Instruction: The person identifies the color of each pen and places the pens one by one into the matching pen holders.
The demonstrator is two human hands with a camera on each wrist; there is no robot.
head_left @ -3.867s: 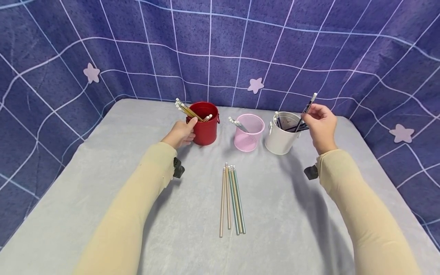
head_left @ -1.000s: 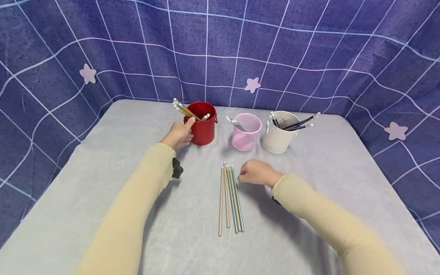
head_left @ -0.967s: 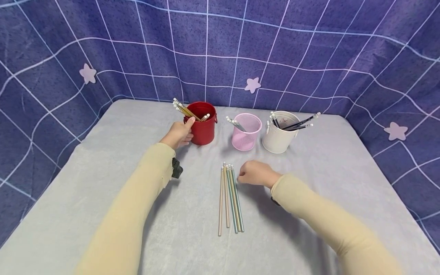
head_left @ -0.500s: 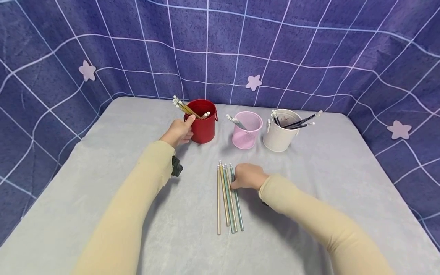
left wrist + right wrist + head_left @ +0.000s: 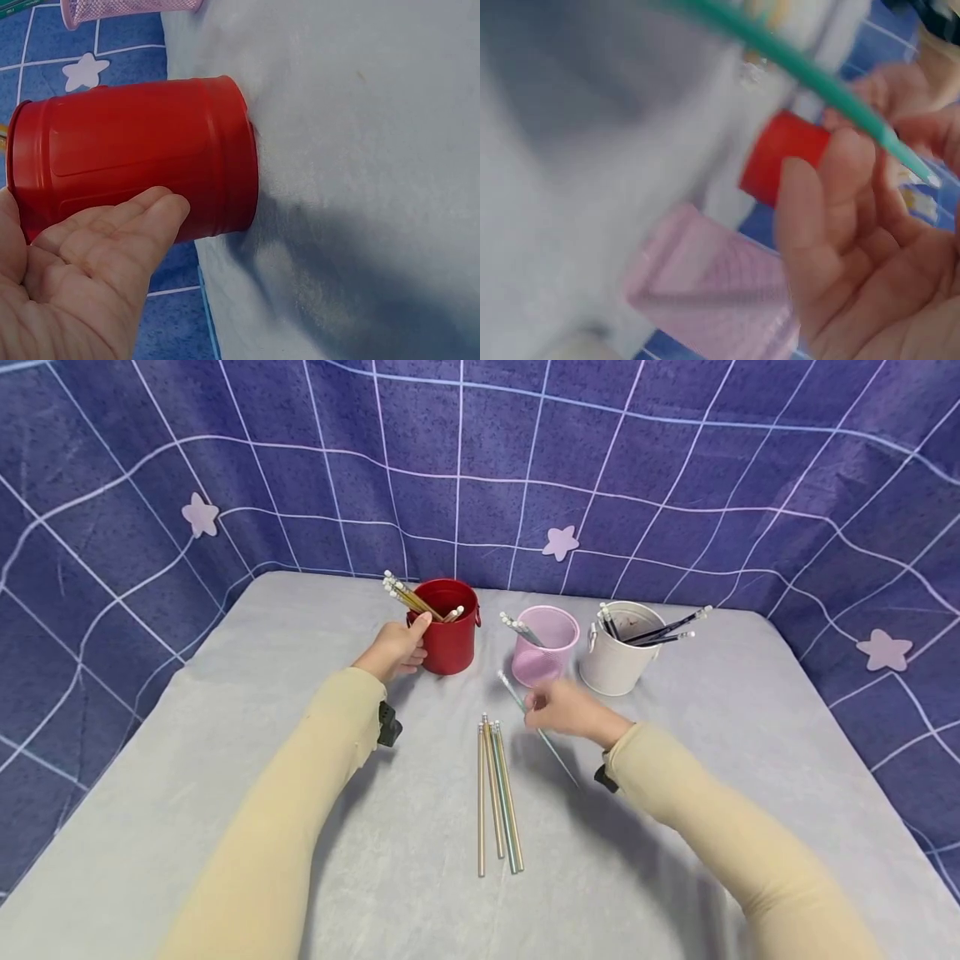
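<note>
My left hand (image 5: 397,647) holds the red bucket (image 5: 450,647) at its left side, thumb at the rim, fingers along the wall, as the left wrist view also shows. Several gold pencils (image 5: 422,603) with white erasers lean out of this bucket. In front of the pink mesh pen cup (image 5: 536,664), my right hand (image 5: 566,710) pinches a teal-green pencil (image 5: 810,78), slanted with its eraser end up towards the cup. On the table lie several pencils side by side, gold ones (image 5: 482,802) and a teal one (image 5: 504,797).
Silvery-green pencils (image 5: 519,628) stand in the pink cup. To its right, a white bucket (image 5: 611,668) contains several dark pencils (image 5: 660,633). A grey cloth (image 5: 247,718) covers the table, and a blue gridded curtain (image 5: 480,468) hangs behind.
My right hand has come from the white bucket to the table pencils, taken up the rightmost teal pencil and lifted it towards the pink cup. My left hand stays on the red bucket.
</note>
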